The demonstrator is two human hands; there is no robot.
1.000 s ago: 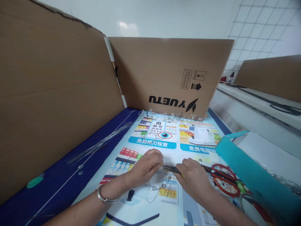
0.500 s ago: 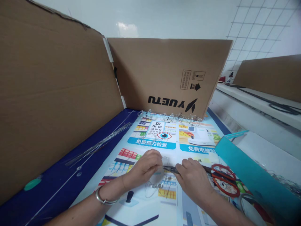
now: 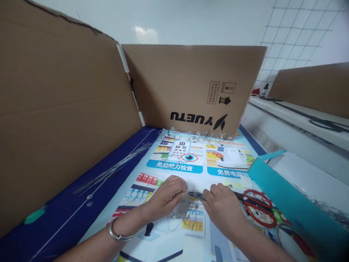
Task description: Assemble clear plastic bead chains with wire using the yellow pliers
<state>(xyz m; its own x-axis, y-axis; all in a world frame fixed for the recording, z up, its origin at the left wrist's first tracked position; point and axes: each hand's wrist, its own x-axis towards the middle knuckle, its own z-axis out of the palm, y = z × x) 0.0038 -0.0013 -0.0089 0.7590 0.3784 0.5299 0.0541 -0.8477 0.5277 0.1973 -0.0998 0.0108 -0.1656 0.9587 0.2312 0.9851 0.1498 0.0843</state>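
My left hand [image 3: 172, 194] is closed in a pinch, its fingertips beside dark metal pliers jaws [image 3: 196, 195]. What the pinch holds is too small to make out; a thin wire loop shows near it. My right hand [image 3: 222, 203] is wrapped round the pliers, whose jaws point left toward my left fingertips. Below the fingertips is a pale, translucent round piece [image 3: 182, 207], partly hidden by my left hand. Small shiny pieces [image 3: 178, 215] and thin wire loops [image 3: 173, 225] lie around it. Red-handled scissors [image 3: 259, 207] lie to the right, their blades partly hidden by my right hand.
A turquoise box [image 3: 280, 193] with tangled wire pieces stands at right. Clear wire pieces [image 3: 199, 136] line the foot of the cardboard panel [image 3: 191, 80] at the back. A bundle of straight wires [image 3: 117, 165] lies left, beside another cardboard wall [image 3: 68, 109].
The view has shifted slightly. My hands stay close together at the same place, with the pliers jaws still at my left fingertips. A wire loop now shows above them.
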